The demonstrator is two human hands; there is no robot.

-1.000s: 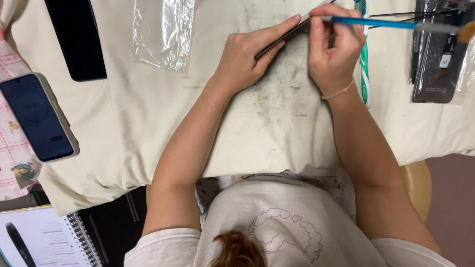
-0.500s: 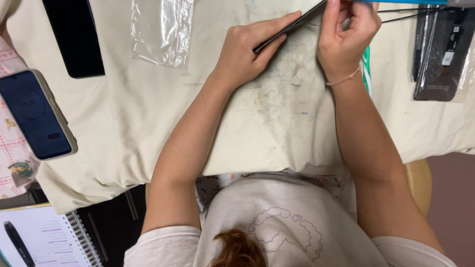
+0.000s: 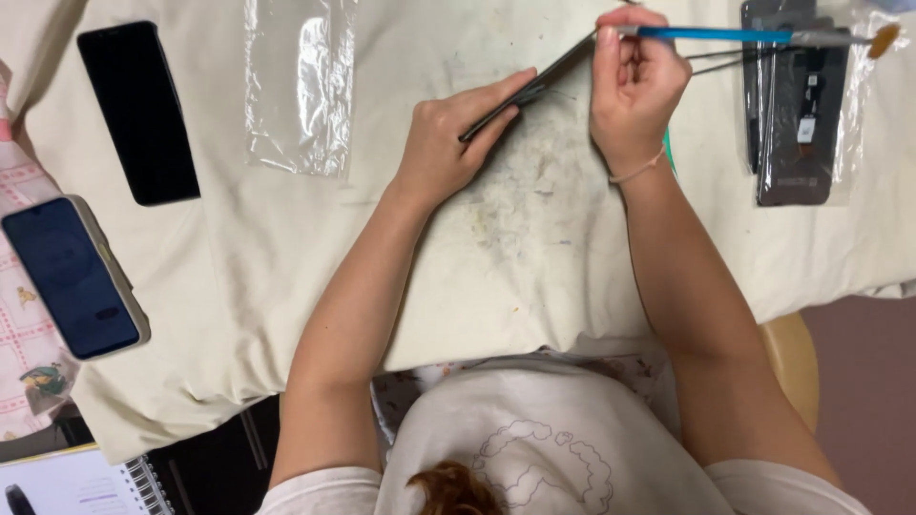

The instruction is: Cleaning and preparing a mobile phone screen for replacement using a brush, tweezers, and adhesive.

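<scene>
My left hand [image 3: 453,143] holds a thin dark phone panel [image 3: 534,86] tilted on its edge above the cream cloth [image 3: 534,267]. My right hand [image 3: 634,86] grips a blue-handled brush [image 3: 735,35] that lies level, its bristle tip [image 3: 883,40] pointing right. The thumb and fingers of this hand meet the panel's upper end. Smudges and specks mark the cloth just below the panel.
A black phone [image 3: 138,110] and a clear plastic bag [image 3: 296,81] lie at the upper left. A blue-screened phone [image 3: 72,277] sits at the left edge. Dark phone parts in a clear sleeve [image 3: 797,105] lie at the upper right, with thin tweezers [image 3: 725,59] beside them. A notebook [image 3: 86,482] is lower left.
My right hand has shifted a little along the panel's upper end, still holding the brush. My left hand keeps its hold on the panel.
</scene>
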